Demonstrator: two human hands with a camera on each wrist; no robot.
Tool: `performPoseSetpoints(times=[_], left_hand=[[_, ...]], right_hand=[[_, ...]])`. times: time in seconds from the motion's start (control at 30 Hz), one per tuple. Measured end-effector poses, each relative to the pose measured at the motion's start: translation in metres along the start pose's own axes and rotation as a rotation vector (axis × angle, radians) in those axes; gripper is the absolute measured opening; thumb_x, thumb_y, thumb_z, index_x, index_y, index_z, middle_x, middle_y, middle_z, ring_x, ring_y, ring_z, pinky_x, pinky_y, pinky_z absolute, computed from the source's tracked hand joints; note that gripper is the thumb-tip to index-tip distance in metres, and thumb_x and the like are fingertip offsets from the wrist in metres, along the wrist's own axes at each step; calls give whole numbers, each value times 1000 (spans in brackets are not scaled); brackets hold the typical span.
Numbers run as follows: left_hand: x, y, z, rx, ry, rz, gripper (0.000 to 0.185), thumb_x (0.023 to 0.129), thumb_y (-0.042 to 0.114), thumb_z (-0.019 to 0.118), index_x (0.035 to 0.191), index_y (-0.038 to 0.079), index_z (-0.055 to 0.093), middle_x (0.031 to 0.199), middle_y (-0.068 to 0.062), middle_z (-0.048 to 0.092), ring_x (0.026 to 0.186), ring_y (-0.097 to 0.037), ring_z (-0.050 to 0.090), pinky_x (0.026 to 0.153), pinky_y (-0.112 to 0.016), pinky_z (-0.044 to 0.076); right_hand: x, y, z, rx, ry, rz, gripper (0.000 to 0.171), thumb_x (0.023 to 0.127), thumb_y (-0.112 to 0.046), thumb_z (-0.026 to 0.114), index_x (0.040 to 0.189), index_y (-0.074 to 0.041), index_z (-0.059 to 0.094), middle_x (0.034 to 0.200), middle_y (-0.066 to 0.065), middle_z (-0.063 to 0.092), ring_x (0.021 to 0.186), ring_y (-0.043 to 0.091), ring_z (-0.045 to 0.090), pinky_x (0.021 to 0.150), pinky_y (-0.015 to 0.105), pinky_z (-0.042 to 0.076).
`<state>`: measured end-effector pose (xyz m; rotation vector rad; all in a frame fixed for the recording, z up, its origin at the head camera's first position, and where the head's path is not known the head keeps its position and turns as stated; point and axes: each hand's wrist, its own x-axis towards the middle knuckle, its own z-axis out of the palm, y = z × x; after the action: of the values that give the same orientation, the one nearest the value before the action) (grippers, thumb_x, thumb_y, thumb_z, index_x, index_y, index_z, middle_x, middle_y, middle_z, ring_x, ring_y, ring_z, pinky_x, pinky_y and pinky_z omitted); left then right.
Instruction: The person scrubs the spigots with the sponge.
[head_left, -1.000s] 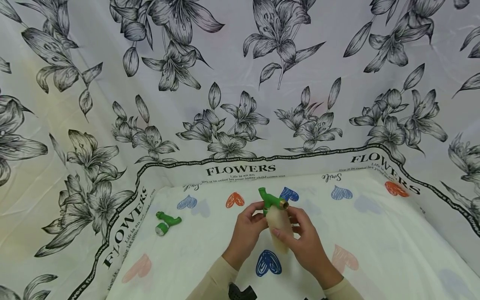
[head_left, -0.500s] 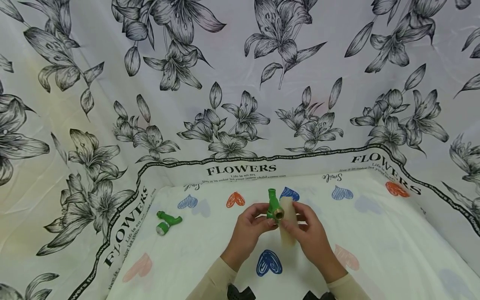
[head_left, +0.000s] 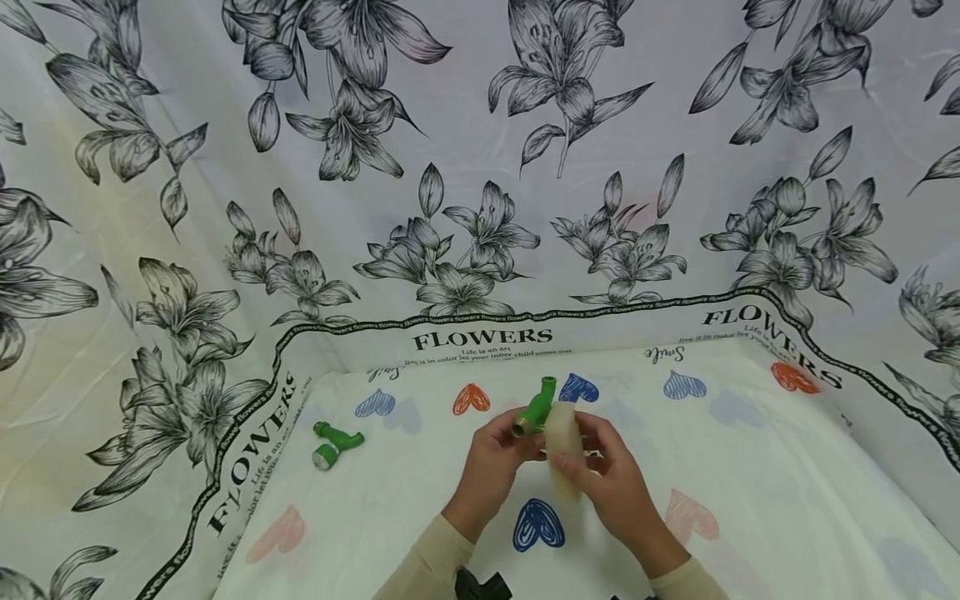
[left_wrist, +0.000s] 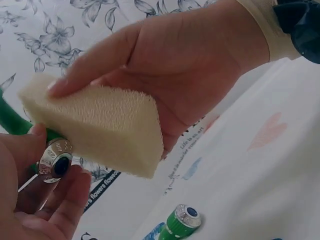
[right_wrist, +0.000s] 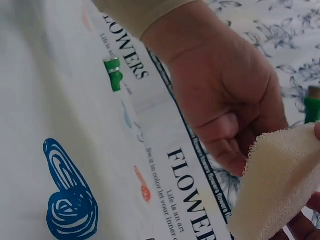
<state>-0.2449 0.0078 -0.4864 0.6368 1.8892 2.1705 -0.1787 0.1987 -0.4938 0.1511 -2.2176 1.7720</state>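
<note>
Holding a green pipe fitting [head_left: 536,408] with a brass threaded end just above the blue heart [head_left: 537,525] printed on the cloth, the left hand [head_left: 495,457] curls its fingers round the part. Against the fitting's right side lies a cream sponge block [head_left: 563,446], gripped by the right hand [head_left: 611,479] with thumb and fingers folded over it. Well left of the heart, a second green fitting [head_left: 333,442] rests on the flower-printed cloth [head_left: 750,467].
</note>
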Motion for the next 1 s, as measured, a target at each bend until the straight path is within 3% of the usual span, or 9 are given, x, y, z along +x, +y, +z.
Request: performPoseSetpoints(times=[0.2, 0.33, 0.47, 0.63, 0.83, 1.0], left_hand=[[0, -2, -1, -12, 14, -5, 37, 107, 12, 73, 142, 4, 64, 130, -14, 74, 112, -30, 74, 99, -39, 61], [0, 0, 2, -14, 19, -16, 42, 106, 17, 75, 145, 7, 64, 139, -11, 68, 119, -30, 71, 103, -38, 59], [0, 1, 3, 4, 13, -12, 40, 106, 16, 75, 144, 7, 66, 137, -12, 66, 117, -30, 71, 101, -38, 60], [-2, 3, 2, 16, -48, 5, 37, 109, 12, 69, 145, 5, 68, 130, -14, 71, 112, -33, 73, 98, -41, 62], [-4, 4, 1, 20, -137, -6, 40, 112, 14, 63, 151, 5, 64, 127, -14, 73, 111, -33, 74, 99, -45, 62], [-4, 5, 2, 27, -146, 0, 38, 112, 14, 64, 149, 6, 65, 127, -12, 72, 109, -29, 73, 93, -39, 63]], right_hand=[[-3, 0, 1, 3, -12, -52, 59, 100, -20, 82, 152, -15, 56, 138, 2, 62, 115, 29, 61, 96, 32, 58], [-3, 1, 2, 14, -8, -43, 59, 100, -20, 82, 152, -15, 56, 138, 2, 61, 115, 29, 60, 96, 33, 58], [-2, 2, 2, 10, -4, -32, 60, 100, -23, 82, 153, -14, 56, 140, 3, 61, 116, 29, 60, 96, 34, 58], [2, 8, -4, 16, 15, -15, 58, 101, -23, 81, 152, -11, 56, 139, 6, 61, 115, 29, 61, 93, 38, 60], [5, 16, -10, 26, 45, 10, 55, 102, -22, 80, 152, -11, 58, 138, 7, 63, 114, 29, 62, 91, 32, 60], [4, 16, -9, 37, 34, 12, 54, 104, -23, 79, 152, -10, 58, 138, 9, 63, 114, 30, 62, 90, 32, 59]])
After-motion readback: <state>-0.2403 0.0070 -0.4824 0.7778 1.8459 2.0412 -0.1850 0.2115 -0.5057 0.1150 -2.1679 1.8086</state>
